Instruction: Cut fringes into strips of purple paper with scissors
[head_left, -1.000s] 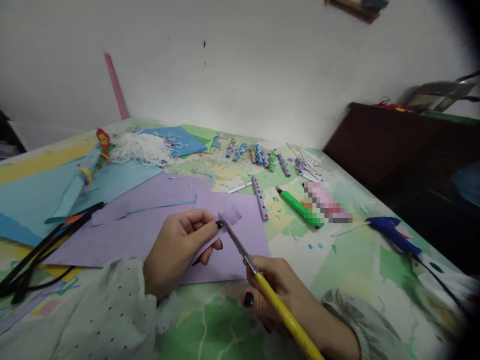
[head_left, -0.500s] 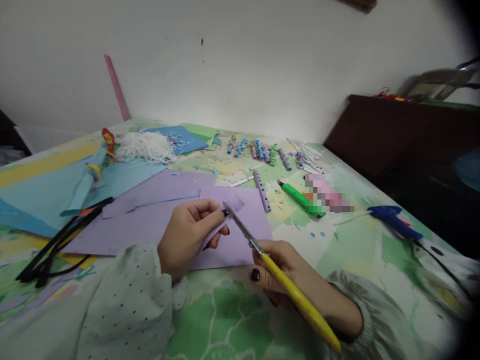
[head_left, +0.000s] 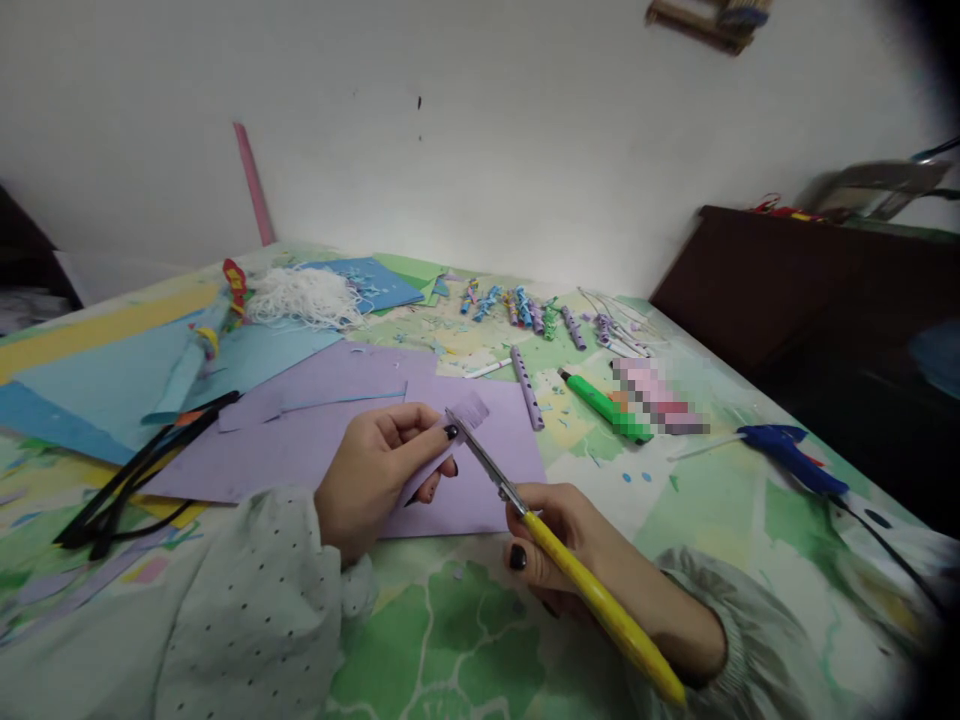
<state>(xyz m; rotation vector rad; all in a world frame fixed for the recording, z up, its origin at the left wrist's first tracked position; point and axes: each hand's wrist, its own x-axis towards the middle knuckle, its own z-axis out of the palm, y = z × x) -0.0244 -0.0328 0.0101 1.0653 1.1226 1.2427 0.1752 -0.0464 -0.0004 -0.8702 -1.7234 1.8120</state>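
My left hand [head_left: 382,465] pinches a small purple paper strip [head_left: 472,408] between thumb and fingers. The strip's far end shows fine parallel lines, like fringe cuts. In my right hand [head_left: 559,540] is a pair of scissors [head_left: 592,590] with yellow handles. Their blades lie across the strip, close to my left thumb, and look nearly closed. Beneath both hands rests a larger purple paper sheet [head_left: 499,500]. A rolled purple paper tube [head_left: 527,388] with dark spots lies just beyond the sheet.
A green utility knife [head_left: 604,405] and a blue glue gun [head_left: 791,460] lie to the right. Several curled paper pieces [head_left: 525,310] are at the back, near white string [head_left: 307,298]. Black-framed glasses [head_left: 142,480] and blue paper [head_left: 97,365] are at left.
The view has shifted slightly, so the table's things sit a little lower and further right. My hands keep nearly the same pose, with the scissors still at the strip.
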